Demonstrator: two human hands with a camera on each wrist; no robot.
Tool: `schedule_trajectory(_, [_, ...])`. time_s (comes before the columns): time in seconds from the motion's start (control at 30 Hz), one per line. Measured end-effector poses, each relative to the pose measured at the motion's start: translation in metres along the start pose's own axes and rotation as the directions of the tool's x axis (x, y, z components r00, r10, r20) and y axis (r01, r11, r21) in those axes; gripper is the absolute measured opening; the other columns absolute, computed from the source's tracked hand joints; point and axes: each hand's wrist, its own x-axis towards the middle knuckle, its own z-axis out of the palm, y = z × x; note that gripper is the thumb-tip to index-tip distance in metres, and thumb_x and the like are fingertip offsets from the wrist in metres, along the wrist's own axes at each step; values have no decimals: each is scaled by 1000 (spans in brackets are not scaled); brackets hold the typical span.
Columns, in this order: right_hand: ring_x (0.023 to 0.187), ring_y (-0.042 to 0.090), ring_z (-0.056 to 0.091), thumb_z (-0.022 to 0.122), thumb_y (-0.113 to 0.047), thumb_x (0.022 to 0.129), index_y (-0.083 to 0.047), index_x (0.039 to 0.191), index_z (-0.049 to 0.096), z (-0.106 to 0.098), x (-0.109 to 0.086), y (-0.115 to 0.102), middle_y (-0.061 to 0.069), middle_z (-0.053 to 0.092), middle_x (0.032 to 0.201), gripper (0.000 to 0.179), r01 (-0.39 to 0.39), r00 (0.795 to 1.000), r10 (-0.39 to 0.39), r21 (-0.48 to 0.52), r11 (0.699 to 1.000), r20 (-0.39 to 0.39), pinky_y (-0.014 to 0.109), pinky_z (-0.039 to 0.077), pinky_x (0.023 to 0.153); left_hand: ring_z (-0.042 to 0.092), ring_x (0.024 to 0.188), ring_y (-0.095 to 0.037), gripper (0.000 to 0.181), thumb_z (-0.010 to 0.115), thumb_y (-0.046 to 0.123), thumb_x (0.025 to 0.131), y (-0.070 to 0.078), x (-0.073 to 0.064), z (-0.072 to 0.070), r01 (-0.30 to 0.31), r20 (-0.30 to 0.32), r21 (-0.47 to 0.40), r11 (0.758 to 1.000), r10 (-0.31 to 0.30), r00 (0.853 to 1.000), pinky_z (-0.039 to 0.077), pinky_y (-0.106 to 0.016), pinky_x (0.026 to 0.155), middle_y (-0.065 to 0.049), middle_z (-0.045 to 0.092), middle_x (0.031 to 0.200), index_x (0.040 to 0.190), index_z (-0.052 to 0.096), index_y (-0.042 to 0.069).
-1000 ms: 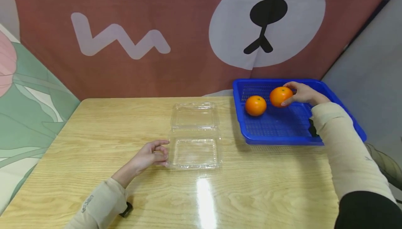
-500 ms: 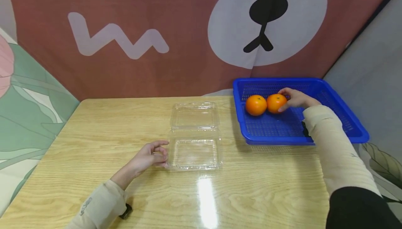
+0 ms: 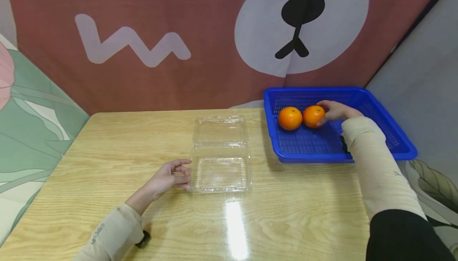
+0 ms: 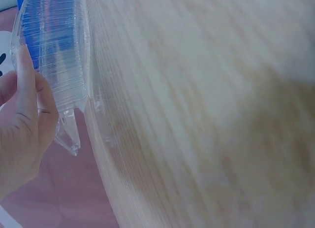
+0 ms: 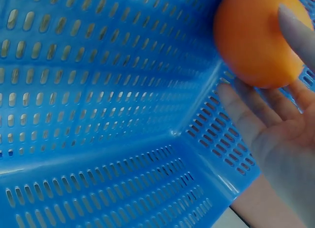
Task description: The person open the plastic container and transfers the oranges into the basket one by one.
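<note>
My left hand [image 3: 168,179] is at the left edge of a clear plastic clamshell container [image 3: 222,173], which lies with its lid folded back. In the left wrist view, the loosely bent fingers [image 4: 25,85] touch the container's rim [image 4: 54,65]. My right hand [image 3: 338,111] reaches into the blue basket [image 3: 304,158] and grips an orange [image 3: 313,116]. In the right wrist view, the thumb [image 5: 298,33] lies over that orange [image 5: 261,41] and the fingertips reach beneath it. A second orange [image 3: 290,118] sits just left of the gripped one.
The wooden table [image 3: 107,153] carries the container in the middle and the basket at the back right. A brown printed cloth [image 3: 161,82] hangs behind the table. A grey panel [image 3: 422,74] stands to the basket's right.
My right hand has lowered the orange and moved it left, beside the other orange in the basket. The left hand and the container have stayed in place.
</note>
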Motion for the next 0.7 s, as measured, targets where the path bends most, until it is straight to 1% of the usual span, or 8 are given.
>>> schedule_trajectory(0.07, [116,50,29,70,-14,77,12,135,19,-1,-3,-2,37,19,135,82,-12,1000,12,2,1000,8,59,38,91,60,76,-21,59,50,-12,84,0,0,0,-2,1,1,1000,2,1000,55,-32,74,-16,48,94,135,21,-15])
schedule_trajectory(0.2, [120,52,24,67,-11,78,11,139,13,-4,-7,-5,38,13,137,84,-35,999,35,38,999,17,62,33,94,60,76,-21,59,50,-12,84,0,0,1,-6,1,5,1000,6,1000,55,-33,74,-16,48,94,134,21,-15])
schedule_trajectory(0.33, [121,52,21,64,-8,80,10,140,10,-7,-9,-10,39,11,137,83,-44,999,43,63,997,29,63,31,95,59,75,-20,59,51,-11,84,1,-1,1,-6,-3,5,1000,6,1000,55,-32,74,-16,47,94,135,20,-15])
schedule_trajectory(0.53, [121,51,24,62,-9,83,9,140,14,-12,-14,-18,38,15,138,77,-51,999,51,34,998,1,62,33,94,59,76,-20,59,51,-10,84,4,-3,2,-5,-6,14,1000,5,1000,55,-31,74,-17,47,95,135,20,-15])
schedule_trajectory(0.7, [117,51,32,63,-18,85,9,139,18,-20,-21,-30,37,20,136,75,-57,998,57,-13,998,-18,60,36,93,59,77,-20,59,51,-10,84,4,-4,3,-2,-8,1,1000,2,1000,55,-31,74,-16,48,95,134,20,-15])
